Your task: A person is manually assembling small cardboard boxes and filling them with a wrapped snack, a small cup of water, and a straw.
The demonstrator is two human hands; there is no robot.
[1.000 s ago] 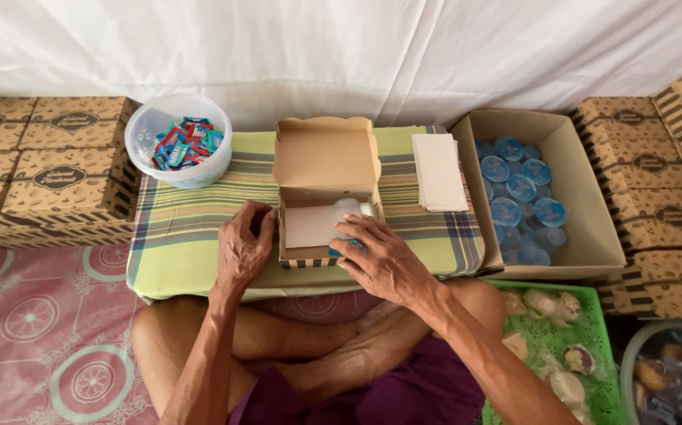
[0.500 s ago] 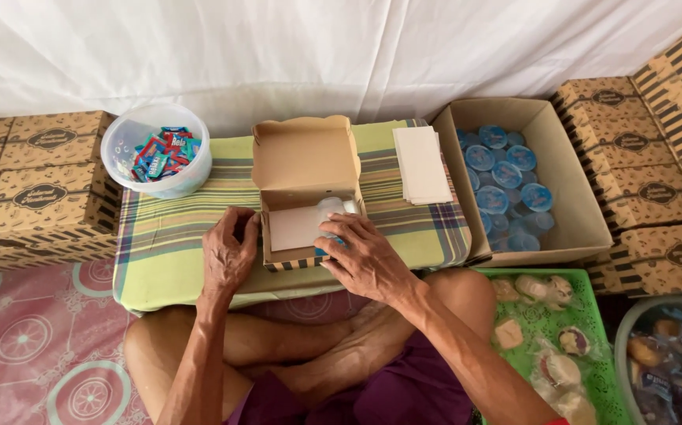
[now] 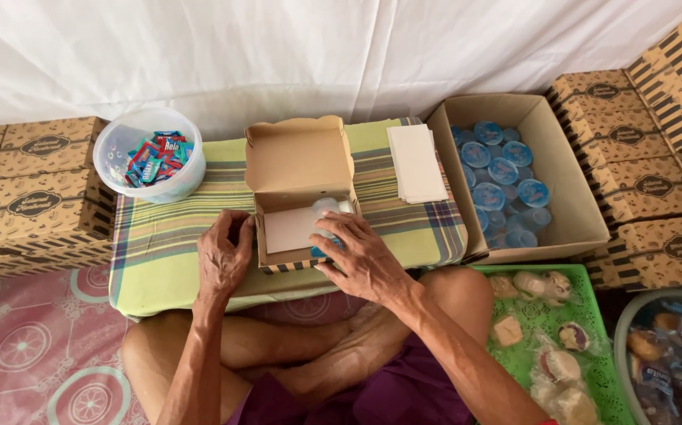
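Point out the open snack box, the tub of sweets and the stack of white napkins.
open snack box [image 3: 298, 161], head view, inside of raised lid.
tub of sweets [image 3: 121, 145], head view, clear inner wall.
stack of white napkins [image 3: 416, 163], head view, top sheet's middle.

Home snack-packing spot on the floor, stacked printed boxes [image 3: 38, 185], white sheet backdrop [image 3: 278, 47], patterned floor mat [image 3: 26, 346]

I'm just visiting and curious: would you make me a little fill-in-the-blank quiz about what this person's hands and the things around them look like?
1. The right hand sets a sealed water cup into the open ____ box.
2. The left hand rests against the box's ____ side.
3. The round clear tub on the striped cloth holds wrapped ____.
4. The stack of white papers lies to the ____ of the open box.

Missing words: cardboard; left; candies; right
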